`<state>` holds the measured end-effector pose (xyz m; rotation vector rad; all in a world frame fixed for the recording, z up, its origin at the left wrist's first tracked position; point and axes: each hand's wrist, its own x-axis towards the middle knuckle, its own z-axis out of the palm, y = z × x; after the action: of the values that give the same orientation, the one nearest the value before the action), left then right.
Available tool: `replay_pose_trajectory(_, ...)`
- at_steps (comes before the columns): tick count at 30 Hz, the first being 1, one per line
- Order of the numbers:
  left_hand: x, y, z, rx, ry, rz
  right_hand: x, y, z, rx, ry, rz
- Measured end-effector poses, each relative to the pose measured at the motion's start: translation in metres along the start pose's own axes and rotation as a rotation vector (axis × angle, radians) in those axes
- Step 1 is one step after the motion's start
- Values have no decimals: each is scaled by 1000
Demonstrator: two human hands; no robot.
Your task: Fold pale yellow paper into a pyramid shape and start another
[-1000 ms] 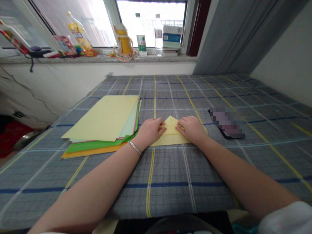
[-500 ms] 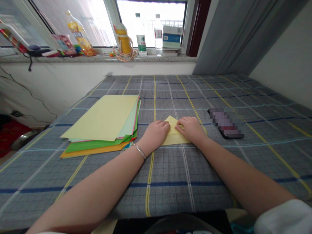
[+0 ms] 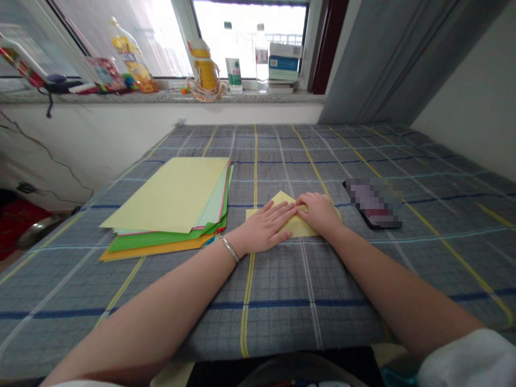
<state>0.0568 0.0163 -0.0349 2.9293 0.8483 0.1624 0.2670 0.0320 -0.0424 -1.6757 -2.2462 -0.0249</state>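
Note:
A folded sheet of pale yellow paper (image 3: 300, 228) lies on the plaid bedspread, with its pointed end towards the window. My left hand (image 3: 266, 228) rests flat across it with the fingers spread. Its fingertips reach my right hand (image 3: 318, 213), which presses on the paper's right side. The hands hide most of the fold. A metal bangle (image 3: 230, 250) circles my left wrist. Next to that hand lies a stack of coloured paper sheets (image 3: 165, 196), pale yellow on top, with green and orange beneath.
The grey plaid bedspread (image 3: 258, 322) spreads under everything. A phone (image 3: 374, 204) with a pixelated face lies to the right. Several bottles (image 3: 233, 56) stand on the window sill (image 3: 161, 97) at the far side. A grey curtain (image 3: 382, 59) hangs at the right.
My left hand has flattened and slid right across the folded paper, its fingers now meeting my right hand. A left corner of the paper shows beyond it. My right hand has barely moved.

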Motion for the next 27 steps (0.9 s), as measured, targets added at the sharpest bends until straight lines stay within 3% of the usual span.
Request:
replay_pose_trajectory(8, 2, 0, -1, 51, -59, -8, -7, 31, -14, 247, -64, 156)
replay_pose_trajectory(14, 3, 1, -2, 41, -59, -14, -15, 58, -34, 572, -263, 298)
replay_pose_trajectory(20, 3, 0, -1, 32, -44, 2, -13, 60, -36, 626, -387, 361)
replay_pose_trajectory(27, 4, -1, 0, 52, -36, 19, -15, 56, -36, 610, -376, 406)
